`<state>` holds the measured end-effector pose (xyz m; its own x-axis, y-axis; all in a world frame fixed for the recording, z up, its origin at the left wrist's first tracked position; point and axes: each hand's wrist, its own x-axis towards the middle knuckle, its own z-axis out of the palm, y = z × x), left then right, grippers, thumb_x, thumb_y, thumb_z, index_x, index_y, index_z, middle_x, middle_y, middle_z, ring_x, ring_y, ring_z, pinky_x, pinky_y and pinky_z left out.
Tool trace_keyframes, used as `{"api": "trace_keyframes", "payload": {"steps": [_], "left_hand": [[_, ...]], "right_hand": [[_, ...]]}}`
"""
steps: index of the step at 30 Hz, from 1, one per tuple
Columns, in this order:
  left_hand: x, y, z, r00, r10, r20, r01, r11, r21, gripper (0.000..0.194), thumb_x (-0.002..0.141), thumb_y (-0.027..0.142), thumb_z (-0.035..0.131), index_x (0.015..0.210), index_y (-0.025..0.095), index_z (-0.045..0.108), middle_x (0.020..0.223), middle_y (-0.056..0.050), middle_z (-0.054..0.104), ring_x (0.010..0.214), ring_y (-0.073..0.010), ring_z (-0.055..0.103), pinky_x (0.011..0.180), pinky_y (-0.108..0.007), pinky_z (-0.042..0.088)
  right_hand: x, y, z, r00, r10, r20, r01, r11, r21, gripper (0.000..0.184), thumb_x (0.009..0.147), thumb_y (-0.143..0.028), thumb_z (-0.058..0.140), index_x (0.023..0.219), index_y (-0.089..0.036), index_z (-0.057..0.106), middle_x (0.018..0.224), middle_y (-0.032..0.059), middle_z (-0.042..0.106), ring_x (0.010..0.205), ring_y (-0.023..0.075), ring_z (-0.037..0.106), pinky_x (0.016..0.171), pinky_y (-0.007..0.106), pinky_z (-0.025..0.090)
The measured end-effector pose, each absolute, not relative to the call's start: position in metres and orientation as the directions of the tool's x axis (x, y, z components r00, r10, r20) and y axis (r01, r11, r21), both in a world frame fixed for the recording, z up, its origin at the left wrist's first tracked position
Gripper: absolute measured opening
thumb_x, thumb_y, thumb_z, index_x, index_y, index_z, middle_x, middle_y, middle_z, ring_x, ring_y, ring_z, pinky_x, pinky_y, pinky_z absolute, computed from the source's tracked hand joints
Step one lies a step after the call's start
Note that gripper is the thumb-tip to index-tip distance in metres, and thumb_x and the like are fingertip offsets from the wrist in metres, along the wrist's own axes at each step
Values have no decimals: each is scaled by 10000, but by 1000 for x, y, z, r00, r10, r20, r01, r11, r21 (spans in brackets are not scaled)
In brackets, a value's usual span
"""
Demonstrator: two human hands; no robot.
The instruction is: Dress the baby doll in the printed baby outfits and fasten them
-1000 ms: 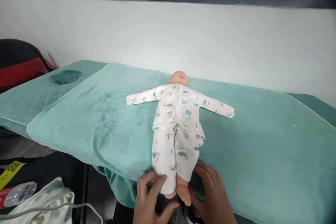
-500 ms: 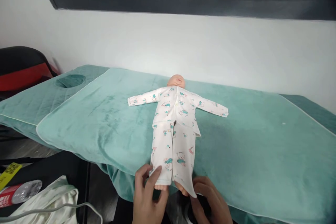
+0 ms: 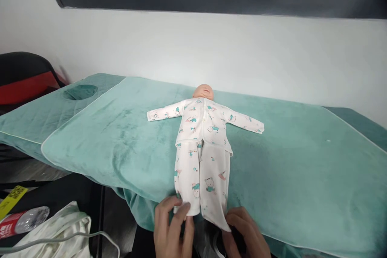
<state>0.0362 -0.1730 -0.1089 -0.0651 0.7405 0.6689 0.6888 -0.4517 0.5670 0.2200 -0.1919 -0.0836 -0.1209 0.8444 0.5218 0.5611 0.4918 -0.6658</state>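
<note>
A baby doll (image 3: 203,92) lies on its back on a green bed cover (image 3: 290,177), arms spread and feet toward me. It wears a white printed long-sleeved top (image 3: 202,123) and matching trousers (image 3: 213,183). My right hand (image 3: 246,231) pinches the hem corner of the trouser leg on the right, which is drawn out to a point. My left hand (image 3: 173,223) rests at the cuff of the other trouser leg, its fingers curled against the fabric; whether they grip it is unclear. Both feet of the doll are hidden from view.
The bed has a face hole (image 3: 80,92) at its left end. A plastic bottle (image 3: 32,218), a yellow tag (image 3: 12,199), a white cloth (image 3: 65,236) and a grey cable (image 3: 60,239) lie at the lower left. A black and red chair (image 3: 27,80) stands behind.
The trouser leg on the right has been pulled down over the foot and straightened, its hem now stretched toward my right hand. My left hand stays near the other cuff. The view tilted up.
</note>
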Motion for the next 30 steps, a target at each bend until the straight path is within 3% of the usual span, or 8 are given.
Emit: {"api": "trace_keyframes", "payload": {"steps": [3, 8, 12, 16, 24, 30], "left_hand": [[35, -176, -106, -12, 701, 713, 705, -500, 504, 263, 855, 2, 582, 1041, 177, 642, 1036, -84, 555, 995, -208, 577, 866, -369, 484], [33, -176, -113, 37, 694, 719, 740, -503, 447, 261, 850, 7, 595, 1042, 179, 639, 1042, -83, 554, 987, -198, 579, 838, -337, 509], [37, -169, -127, -6, 738, 674, 763, -432, 480, 226, 900, 128, 572, 1119, 175, 604, 1080, -109, 529, 1001, -205, 589, 794, -322, 552], [40, -162, -137, -81, 771, 631, 776, -349, 525, 302, 914, 204, 565, 1212, 163, 542, 1079, -119, 515, 958, -209, 594, 739, -339, 571], [33, -166, -136, -39, 749, 662, 776, -395, 492, 263, 883, 114, 585, 1118, 218, 643, 1065, -95, 475, 913, -186, 562, 712, -306, 544], [37, -168, -134, -55, 757, 652, 777, -378, 504, 289, 876, 84, 564, 1097, 227, 683, 1049, -97, 498, 916, -201, 556, 726, -323, 519]], "right_hand": [[220, -192, -94, -148, 829, 539, 620, 503, -602, 270, 861, -57, 558, 1089, -201, 547, 888, 66, 622, 763, 164, 642, 647, 250, 570], [215, -193, -101, -91, 845, 527, 658, 448, -605, 239, 877, -141, 613, 1096, -196, 534, 893, 65, 606, 743, 161, 639, 621, 252, 579], [207, -188, -107, -53, 842, 537, 702, 413, -580, 255, 858, -198, 660, 1086, -199, 547, 918, 80, 611, 794, 192, 652, 649, 287, 594], [198, -181, -108, -29, 822, 569, 720, 412, -558, 268, 842, -126, 609, 1095, -197, 552, 933, 83, 600, 798, 190, 648, 655, 292, 592], [198, -182, -97, -56, 795, 604, 766, 422, -485, 211, 814, -78, 560, 969, -207, 623, 842, 45, 534, 703, 150, 571, 589, 248, 523], [205, -190, -100, -227, 784, 578, 747, 521, -413, 164, 847, -50, 535, 793, -194, 593, 716, 21, 520, 618, 128, 499, 537, 235, 429]]}}
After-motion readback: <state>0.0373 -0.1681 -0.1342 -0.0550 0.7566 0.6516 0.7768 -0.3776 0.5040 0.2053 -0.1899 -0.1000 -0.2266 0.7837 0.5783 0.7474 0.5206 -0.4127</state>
